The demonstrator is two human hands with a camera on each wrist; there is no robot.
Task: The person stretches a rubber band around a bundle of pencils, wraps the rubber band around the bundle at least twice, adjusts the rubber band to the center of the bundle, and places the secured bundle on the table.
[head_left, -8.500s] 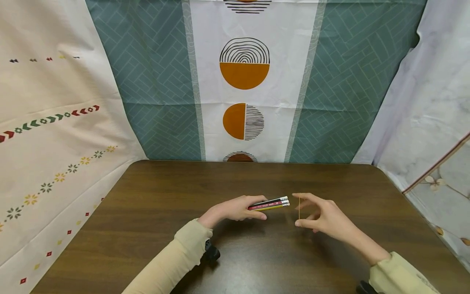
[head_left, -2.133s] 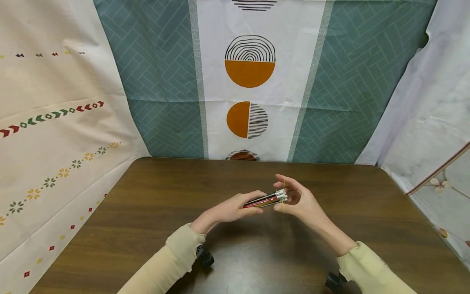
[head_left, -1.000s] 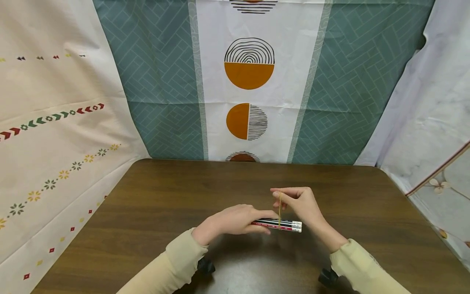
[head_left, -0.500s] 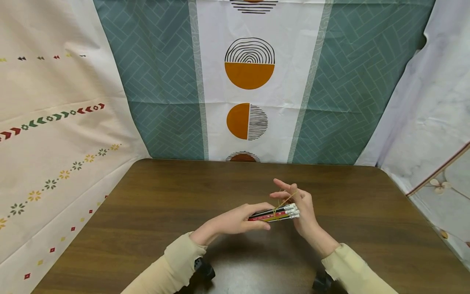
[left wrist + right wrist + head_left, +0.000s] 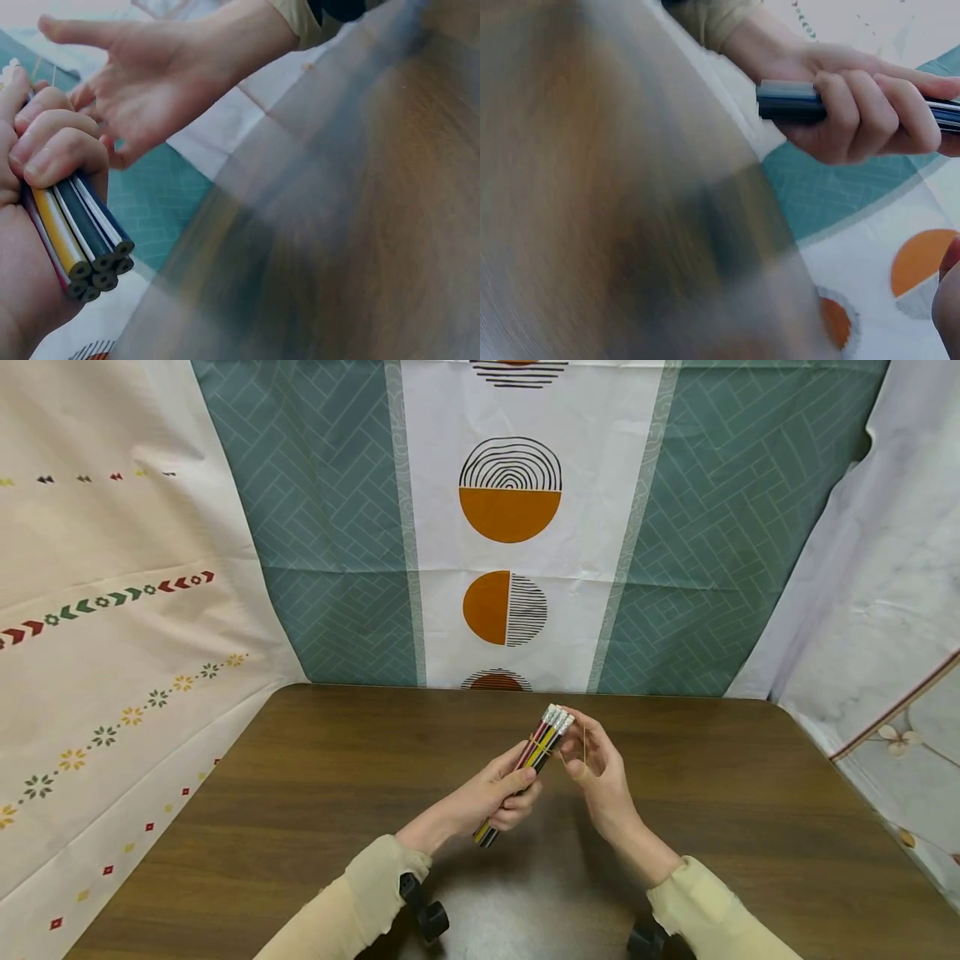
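My left hand (image 5: 480, 802) grips a bundle of several pencils (image 5: 542, 752), striped black, yellow and red. Their white eraser ends point up and away, tilted to the right. In the left wrist view the flat, unsharpened ends of the pencils (image 5: 82, 225) stick out below the curled fingers. A thin tan rubber band (image 5: 585, 745) crosses the bundle near the erasers and runs to my right hand (image 5: 606, 781), where it is stretched between thumb and fingers. The right wrist view shows the pencils' dark ends (image 5: 791, 103) but only a sliver of the right hand.
Both hands are above a dark brown wooden table (image 5: 360, 752). A patterned teal and white curtain (image 5: 330, 568) hangs behind its far edge. Pale cloths hang at the left (image 5: 112, 610) and right (image 5: 862, 610).
The left hand has turned the bundle from nearly level to steeply tilted, erasers up. The right hand has come round beside the eraser ends, and the band, earlier pulled above the pencils, now stretches to their right.
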